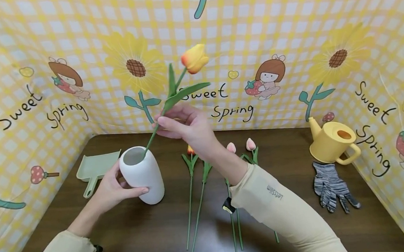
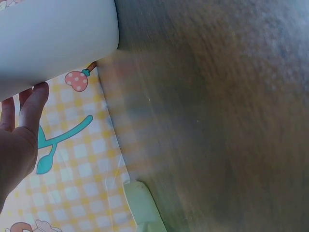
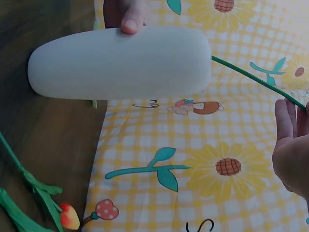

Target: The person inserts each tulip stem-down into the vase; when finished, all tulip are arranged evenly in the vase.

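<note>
tulip (image 1: 194, 58) stem slants up-right from vase (image 1: 142, 173); right grip (image 1: 188, 127) pinches it.

head view bright, even, soft overhead light; mild sheen on the dark table (image 1: 153, 231) near edge, faint shadows. wide-angle bowing at left and right edges. left wrist view motion-blurred, table smeared. right wrist view dimmer, vase (image 3: 120, 63) sharp, backdrop slightly soft.

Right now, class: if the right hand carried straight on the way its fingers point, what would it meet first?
The right hand, pinching the orange tulip stem, points left. Nothing stands close; probably the patterned backdrop wall first, though depth is unclear.
</note>
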### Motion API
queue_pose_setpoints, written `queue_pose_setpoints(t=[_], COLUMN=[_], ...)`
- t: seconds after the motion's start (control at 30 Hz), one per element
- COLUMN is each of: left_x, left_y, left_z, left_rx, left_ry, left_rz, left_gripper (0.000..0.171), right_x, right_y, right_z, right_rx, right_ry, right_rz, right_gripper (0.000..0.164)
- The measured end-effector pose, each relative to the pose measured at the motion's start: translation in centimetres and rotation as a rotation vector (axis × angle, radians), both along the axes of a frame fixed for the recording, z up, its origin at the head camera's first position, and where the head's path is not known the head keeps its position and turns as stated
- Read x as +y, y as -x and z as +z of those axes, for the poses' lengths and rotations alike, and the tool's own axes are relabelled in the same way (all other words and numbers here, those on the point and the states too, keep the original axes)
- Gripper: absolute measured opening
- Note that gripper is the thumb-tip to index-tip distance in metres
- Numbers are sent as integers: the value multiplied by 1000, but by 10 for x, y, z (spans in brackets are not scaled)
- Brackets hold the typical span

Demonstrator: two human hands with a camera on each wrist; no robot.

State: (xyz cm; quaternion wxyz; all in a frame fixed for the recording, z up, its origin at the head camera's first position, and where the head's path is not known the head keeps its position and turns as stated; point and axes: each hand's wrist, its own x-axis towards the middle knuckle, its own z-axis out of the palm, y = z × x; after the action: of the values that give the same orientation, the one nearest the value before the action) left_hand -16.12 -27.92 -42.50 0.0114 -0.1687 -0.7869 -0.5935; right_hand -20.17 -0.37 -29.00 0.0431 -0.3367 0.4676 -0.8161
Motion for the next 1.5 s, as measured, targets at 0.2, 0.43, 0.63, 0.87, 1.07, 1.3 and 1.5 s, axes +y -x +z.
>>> queue_pose_setpoints(t=[0.2,0.43,0.63,0.87,1.07,1.3,1.5], left_x=[-3,-3,-3,-3,-2,-4,-5], left_y=[-1,-1,1,1,2,5,6], left_z=[-1,-2,-2,-2,-1,-5,-5], left_rx=[9,21,29,31,30,53,73], left_ry=[2,1,5,12,22,36,48], left_rz=[1,-8,-19,-26,-24,-49,-55], left_gripper=[90,87,90,90,88,89,90], right_x=[-26,-41,-45,-49,-50,-54,-54], right_y=[2,3,4,6,6,5,6], right_z=[-7,-10,-10,-13,-16,-27,-30], right_rx=[-15,-28,-9,133,256,387,433], right_ry=[-37,-112,-228,-386,-469,-482,-540], right_rz=[-5,10,22,-52,-117,-179,-227], right_gripper=[21,25,24,28,27,25,24])
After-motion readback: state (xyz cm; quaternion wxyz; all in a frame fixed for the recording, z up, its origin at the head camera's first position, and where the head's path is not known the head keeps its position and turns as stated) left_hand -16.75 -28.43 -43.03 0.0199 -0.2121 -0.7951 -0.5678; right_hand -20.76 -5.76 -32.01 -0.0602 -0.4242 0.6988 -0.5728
